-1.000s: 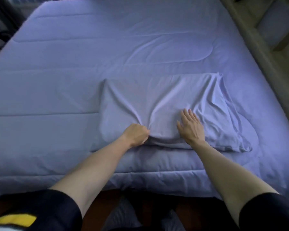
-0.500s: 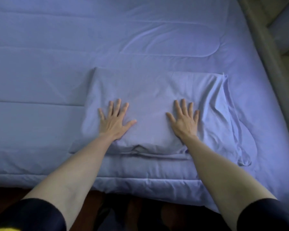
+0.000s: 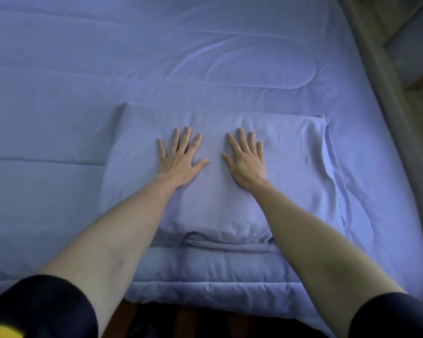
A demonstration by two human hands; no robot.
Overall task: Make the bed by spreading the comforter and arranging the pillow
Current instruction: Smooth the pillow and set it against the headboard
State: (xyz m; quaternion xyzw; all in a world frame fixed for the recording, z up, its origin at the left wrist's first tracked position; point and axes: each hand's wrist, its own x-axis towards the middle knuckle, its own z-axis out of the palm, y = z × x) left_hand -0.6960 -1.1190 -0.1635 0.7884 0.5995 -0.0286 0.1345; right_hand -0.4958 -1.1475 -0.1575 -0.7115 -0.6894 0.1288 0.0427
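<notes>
A lavender pillow (image 3: 295, 172) lies flat near the bed's near edge, on top of a matching lavender comforter (image 3: 156, 69) that covers the whole bed. My left hand (image 3: 181, 159) rests palm down on the pillow's middle, fingers spread. My right hand (image 3: 247, 162) lies palm down just beside it, fingers apart, thumbs almost meeting. Neither hand grips any cloth. The pillowcase has loose folds along its right end and a bunched fold at its near edge.
A beige bed frame edge (image 3: 386, 98) runs down the right side, with a piece of furniture (image 3: 415, 57) beyond it. The comforter's near hem (image 3: 205, 289) hangs over the bed's front edge above the dark floor.
My left hand let go of the bunched pillowcase and opened flat. Both hands slid further up the pillow and closer together, and the cloth under them looks smoother.
</notes>
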